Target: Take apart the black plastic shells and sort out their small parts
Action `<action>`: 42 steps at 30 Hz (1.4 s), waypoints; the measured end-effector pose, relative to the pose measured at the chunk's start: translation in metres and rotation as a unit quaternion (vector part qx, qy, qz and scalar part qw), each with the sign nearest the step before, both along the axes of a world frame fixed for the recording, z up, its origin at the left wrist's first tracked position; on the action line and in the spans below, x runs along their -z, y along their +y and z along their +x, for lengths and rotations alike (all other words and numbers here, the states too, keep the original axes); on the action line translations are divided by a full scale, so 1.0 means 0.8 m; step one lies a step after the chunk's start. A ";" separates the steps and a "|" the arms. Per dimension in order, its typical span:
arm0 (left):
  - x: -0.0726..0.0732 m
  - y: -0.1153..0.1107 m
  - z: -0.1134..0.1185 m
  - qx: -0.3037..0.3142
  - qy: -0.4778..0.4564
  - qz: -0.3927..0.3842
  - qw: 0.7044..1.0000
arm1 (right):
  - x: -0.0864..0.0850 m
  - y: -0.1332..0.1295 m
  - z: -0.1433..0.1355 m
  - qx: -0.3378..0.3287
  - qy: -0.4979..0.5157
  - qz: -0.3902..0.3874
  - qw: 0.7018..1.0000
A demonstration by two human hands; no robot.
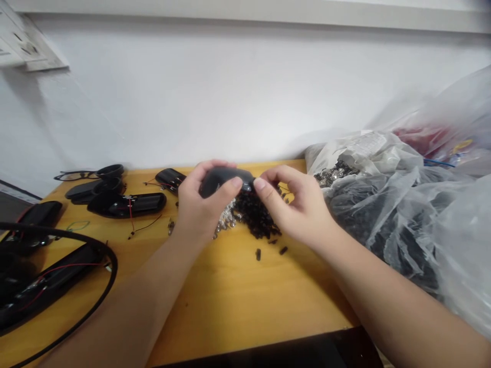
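Note:
My left hand [203, 199] is closed around a dark, rounded plastic housing [218, 180], thumb along its near side. At the housing's right end, my right hand [293, 202] pinches thumb and forefinger together. Whatever lies between those fingertips is too small to make out. Below the hands lies a heap of small black plastic pieces [259, 217], next to a pile of shiny metal parts [227, 217]. Two loose black pieces [258, 254] lie nearer to me on the wooden table [230, 306].
Open black housings with thin red wires [132, 204] lie at the left. A black cable [113, 271] loops across the left front. Plastic bags [383, 204] holding metal and dark parts crowd the right side. Behind the table stands a white wall [230, 92].

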State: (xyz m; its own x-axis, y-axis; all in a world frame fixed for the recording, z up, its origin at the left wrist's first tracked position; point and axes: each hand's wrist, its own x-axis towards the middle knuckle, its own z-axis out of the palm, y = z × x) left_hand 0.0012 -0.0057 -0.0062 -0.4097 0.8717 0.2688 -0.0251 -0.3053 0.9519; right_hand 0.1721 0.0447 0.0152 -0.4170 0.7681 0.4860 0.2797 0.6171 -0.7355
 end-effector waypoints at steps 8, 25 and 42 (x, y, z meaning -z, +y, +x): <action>0.010 0.003 -0.003 0.031 -0.008 -0.025 0.999 | -0.010 0.019 0.017 -0.105 -0.065 -0.103 0.987; 0.002 0.007 -0.012 0.118 -0.099 -0.168 0.974 | 0.003 0.026 0.012 -0.102 -0.058 -0.236 0.965; -0.008 0.007 -0.018 0.186 -0.126 -0.191 0.956 | 0.000 0.025 0.016 -0.109 -0.065 -0.259 0.958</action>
